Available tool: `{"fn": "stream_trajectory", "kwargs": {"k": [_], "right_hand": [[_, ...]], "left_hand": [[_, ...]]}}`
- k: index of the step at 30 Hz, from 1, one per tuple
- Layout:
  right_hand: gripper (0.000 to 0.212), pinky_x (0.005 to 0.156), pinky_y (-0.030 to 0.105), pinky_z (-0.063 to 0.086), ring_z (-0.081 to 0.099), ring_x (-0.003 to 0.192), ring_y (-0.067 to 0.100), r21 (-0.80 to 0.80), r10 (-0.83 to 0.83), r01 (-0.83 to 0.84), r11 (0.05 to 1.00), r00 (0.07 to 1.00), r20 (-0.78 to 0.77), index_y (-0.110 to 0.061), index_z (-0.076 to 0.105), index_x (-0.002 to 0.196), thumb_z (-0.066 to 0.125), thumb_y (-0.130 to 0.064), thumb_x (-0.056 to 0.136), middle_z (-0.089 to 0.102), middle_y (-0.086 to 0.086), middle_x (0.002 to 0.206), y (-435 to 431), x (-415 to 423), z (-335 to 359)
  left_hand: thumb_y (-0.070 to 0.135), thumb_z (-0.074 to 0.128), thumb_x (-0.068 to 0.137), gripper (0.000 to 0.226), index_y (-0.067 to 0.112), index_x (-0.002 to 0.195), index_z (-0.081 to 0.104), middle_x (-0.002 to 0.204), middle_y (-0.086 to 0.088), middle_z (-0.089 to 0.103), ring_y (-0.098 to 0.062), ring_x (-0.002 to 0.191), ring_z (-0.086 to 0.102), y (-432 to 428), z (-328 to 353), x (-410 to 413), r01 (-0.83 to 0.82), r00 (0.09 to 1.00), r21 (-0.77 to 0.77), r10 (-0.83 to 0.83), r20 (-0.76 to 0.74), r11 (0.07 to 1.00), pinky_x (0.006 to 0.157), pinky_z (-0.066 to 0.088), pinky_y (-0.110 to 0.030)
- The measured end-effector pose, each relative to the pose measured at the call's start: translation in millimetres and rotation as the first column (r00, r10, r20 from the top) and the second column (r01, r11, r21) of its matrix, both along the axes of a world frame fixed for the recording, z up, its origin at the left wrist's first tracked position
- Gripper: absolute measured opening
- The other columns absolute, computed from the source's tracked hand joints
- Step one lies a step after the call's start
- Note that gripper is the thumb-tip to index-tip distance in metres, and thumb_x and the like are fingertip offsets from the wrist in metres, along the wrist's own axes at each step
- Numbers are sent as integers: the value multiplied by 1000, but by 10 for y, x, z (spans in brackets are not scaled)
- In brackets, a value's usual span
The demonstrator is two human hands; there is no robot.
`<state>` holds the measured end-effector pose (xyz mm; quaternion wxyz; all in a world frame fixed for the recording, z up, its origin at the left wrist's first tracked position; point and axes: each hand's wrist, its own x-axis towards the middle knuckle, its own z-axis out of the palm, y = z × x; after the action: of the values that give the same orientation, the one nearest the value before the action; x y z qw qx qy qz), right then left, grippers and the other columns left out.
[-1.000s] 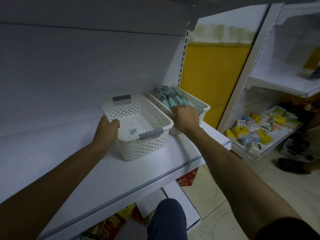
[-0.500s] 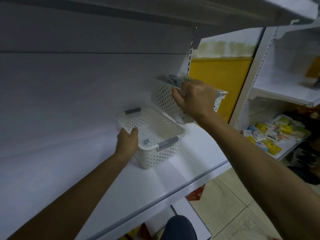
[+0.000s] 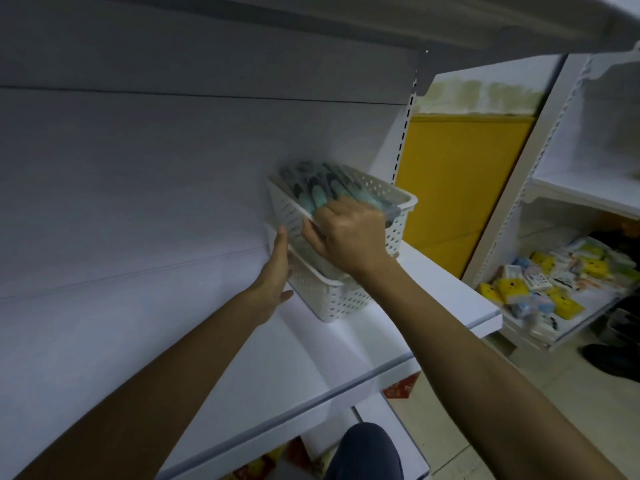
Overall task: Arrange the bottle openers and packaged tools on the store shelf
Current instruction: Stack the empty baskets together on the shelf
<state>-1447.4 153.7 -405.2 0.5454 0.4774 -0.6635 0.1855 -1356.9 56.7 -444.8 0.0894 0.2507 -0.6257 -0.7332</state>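
A white perforated basket (image 3: 384, 192) full of teal and grey packaged tools (image 3: 322, 188) is tilted and sits partly inside a second, lower white basket (image 3: 332, 296) on the white shelf (image 3: 346, 348). My right hand (image 3: 346, 233) grips the near rim of the upper basket, fingers curled over its edge. My left hand (image 3: 277, 271) lies with straight fingers against the left side of the lower basket. The inside of the lower basket is hidden.
A white back panel rises behind the baskets and another shelf hangs overhead. To the right stands a yellow wall panel (image 3: 460, 188) and a neighbouring shelf unit with several small yellow and blue packets (image 3: 554, 289). A dark shoe (image 3: 613, 358) shows on the tiled floor.
My right hand lifted the full basket off the shelf and brought it down into the emptier basket. My left hand shifted from gripping that basket's rim to lying flat against its side.
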Motion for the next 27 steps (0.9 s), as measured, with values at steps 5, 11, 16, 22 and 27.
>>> {"fn": "stream_trajectory", "kwargs": {"k": [5, 11, 16, 22, 27], "right_hand": [[36, 45, 28, 45, 56, 48, 22, 35, 21, -21, 999, 1000, -15, -11, 62, 56, 61, -32, 86, 61, 5, 55, 22, 27, -191], [44, 59, 29, 44, 54, 57, 20, 128, -21, -3, 992, 982, 187, -14, 59, 59, 51, -45, 89, 59, 2, 58, 85, 85, -281], [59, 99, 39, 30, 50, 97, 17, 178, -85, -9, 984, 856, 509, -19, 62, 88, 25, -66, 88, 62, 0, 96, 297, 135, -255], [102, 112, 48, 30, 32, 137, 26, -412, 463, 488, 770, 18, 886, -22, 27, 147, 65, -73, 67, 28, 4, 152, 558, 302, -684], [118, 109, 50, 35, 43, 128, 24, -625, 746, 412, 664, -305, 592, -26, 5, 151, 71, -60, 59, 33, 2, 151, 224, 510, -589]], "left_hand": [[79, 22, 80, 87, 22, 143, 39, 140, 1, 49, -14, 121, 47, -64, -22, -37, 36, 999, 9, -36, 0, 999, 89, 40, -33], [72, 30, 86, 72, 20, 130, 53, 130, -4, 57, -20, 118, 52, -90, 2, -58, 49, 999, 16, -49, 7, 999, 86, 41, -32], [47, 53, 89, 41, 17, 117, 56, 115, -3, 60, -22, 99, 55, -31, -6, -92, 14, 999, 4, -14, 30, 1000, 76, 50, -33], [29, 51, 92, 29, 9, 108, 62, 100, -12, 68, -30, 92, 65, -91, -61, -100, -45, 999, 62, 45, -2, 997, 78, 56, -42], [19, 47, 94, 26, 5, 107, 64, 88, -9, 71, -24, 78, 67, -215, -248, 121, -18, 989, 222, 50, -142, 975, 67, 57, -37]]}}
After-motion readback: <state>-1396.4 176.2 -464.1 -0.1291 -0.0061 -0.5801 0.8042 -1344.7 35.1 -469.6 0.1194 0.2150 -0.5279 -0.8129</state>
